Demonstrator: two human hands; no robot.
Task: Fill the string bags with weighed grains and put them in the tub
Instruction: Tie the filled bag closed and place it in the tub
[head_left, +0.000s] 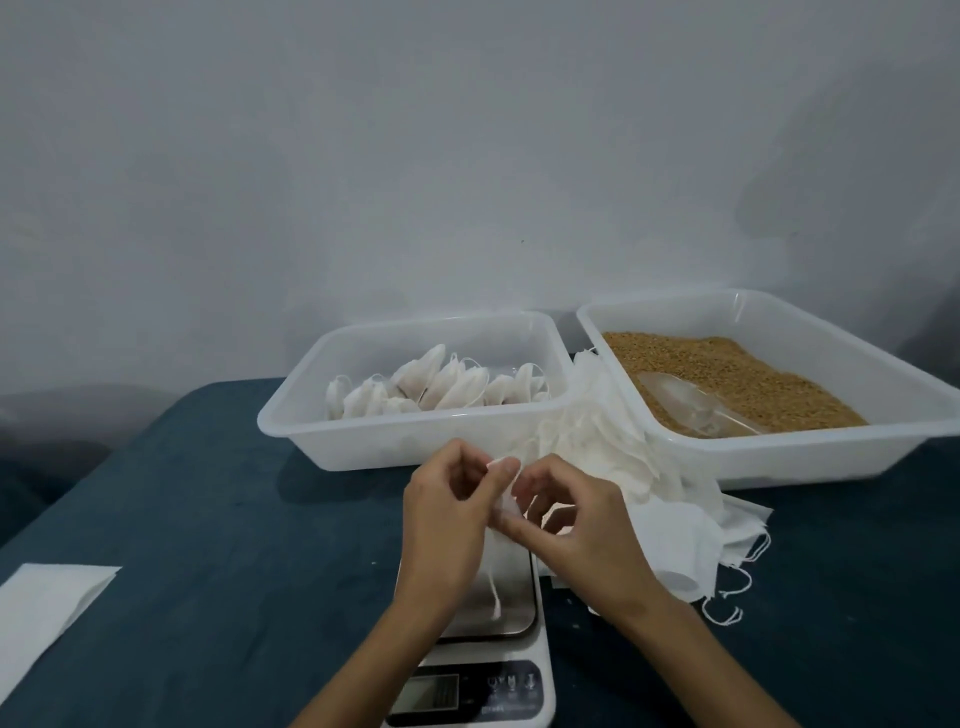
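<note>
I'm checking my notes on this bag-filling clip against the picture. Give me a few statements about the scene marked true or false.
1. Both hands, left hand and right hand, hold a small white string bag above the white digital kitchen scale. True.
2. The clear plastic scoop lies on the scale. False: it lies in the brown grains.
3. The left translucent plastic tub holds filled bags. True.
4. The grains sit in a metal bowl. False: they sit in the right translucent plastic tub.
</note>
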